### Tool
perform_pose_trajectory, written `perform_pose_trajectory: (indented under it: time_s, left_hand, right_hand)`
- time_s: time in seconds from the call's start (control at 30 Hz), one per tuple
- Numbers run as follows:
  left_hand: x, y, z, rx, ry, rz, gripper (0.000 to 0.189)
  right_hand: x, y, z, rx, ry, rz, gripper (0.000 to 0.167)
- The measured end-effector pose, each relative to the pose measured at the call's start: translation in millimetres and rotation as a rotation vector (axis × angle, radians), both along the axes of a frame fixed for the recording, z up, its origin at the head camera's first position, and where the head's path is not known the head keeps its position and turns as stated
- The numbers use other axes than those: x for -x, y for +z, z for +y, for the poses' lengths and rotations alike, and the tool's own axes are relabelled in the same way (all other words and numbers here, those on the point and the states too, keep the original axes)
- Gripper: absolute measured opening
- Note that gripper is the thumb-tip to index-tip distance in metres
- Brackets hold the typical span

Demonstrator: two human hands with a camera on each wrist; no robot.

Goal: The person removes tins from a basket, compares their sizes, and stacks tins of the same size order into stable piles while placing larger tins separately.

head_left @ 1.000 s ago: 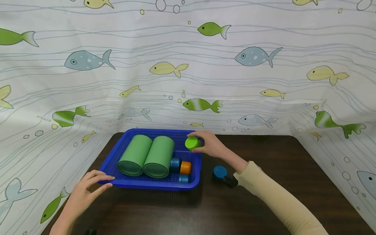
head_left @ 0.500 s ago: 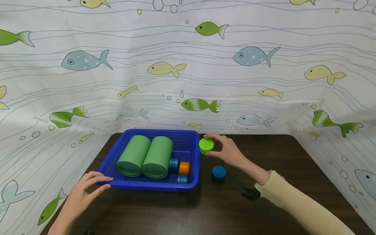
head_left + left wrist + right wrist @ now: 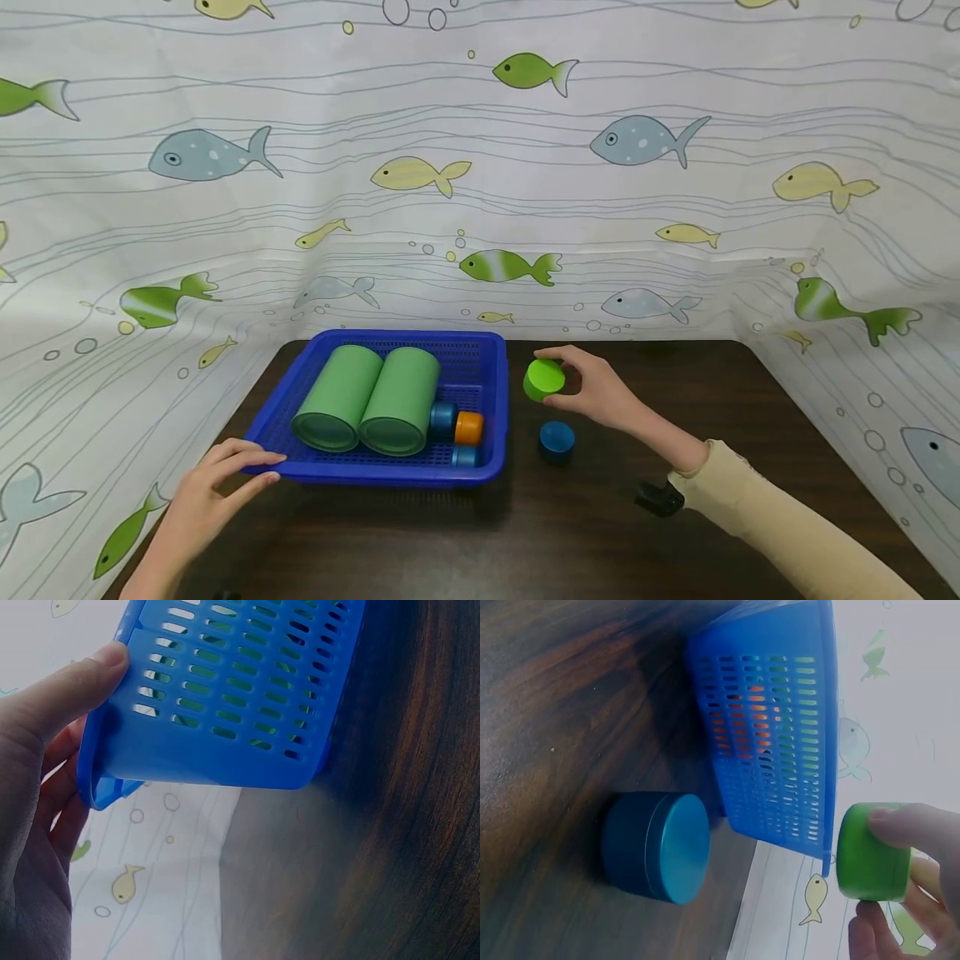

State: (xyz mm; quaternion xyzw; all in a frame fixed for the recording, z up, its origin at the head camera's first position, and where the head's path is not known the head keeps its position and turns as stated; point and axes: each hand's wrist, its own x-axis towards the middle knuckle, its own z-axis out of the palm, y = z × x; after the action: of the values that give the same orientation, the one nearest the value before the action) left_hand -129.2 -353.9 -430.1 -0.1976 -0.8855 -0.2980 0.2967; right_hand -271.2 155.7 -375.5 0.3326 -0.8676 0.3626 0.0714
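Note:
My right hand point(image 3: 603, 392) pinches a small bright green round container point(image 3: 543, 379) between thumb and fingers. It is held up to the right of the blue plastic basket point(image 3: 375, 475), apart from it. On the table below stands a blue lidded round container point(image 3: 656, 846), touched by neither hand. At the basket's near left corner, my left hand point(image 3: 217, 492) grips the rim, thumb on the outer wall point(image 3: 217, 757) and fingers behind. Inside the basket lie two large light green canisters point(image 3: 401, 396), two small blue containers point(image 3: 443, 419) and an orange one point(image 3: 469, 428).
The dark wooden table point(image 3: 360, 542) runs up to a white fish-patterned cloth point(image 3: 420, 217) at the back and sides. A black strap piece point(image 3: 660, 498) shows at the right cuff.
The right hand has carried the green container out from over the basket's right side, to the right and slightly toward me. The left hand keeps its grip on the rim.

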Motion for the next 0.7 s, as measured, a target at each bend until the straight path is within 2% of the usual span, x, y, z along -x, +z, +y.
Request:
perform_pose_trajectory:
  time_s: [0.7]
  left_hand:
    - [0.1, 0.8, -0.2, -0.008, 0.003, -0.023, 0.042]
  right_hand:
    - [-2.2, -4.3, 10.4, -0.02, 0.027, -0.019, 0.061]
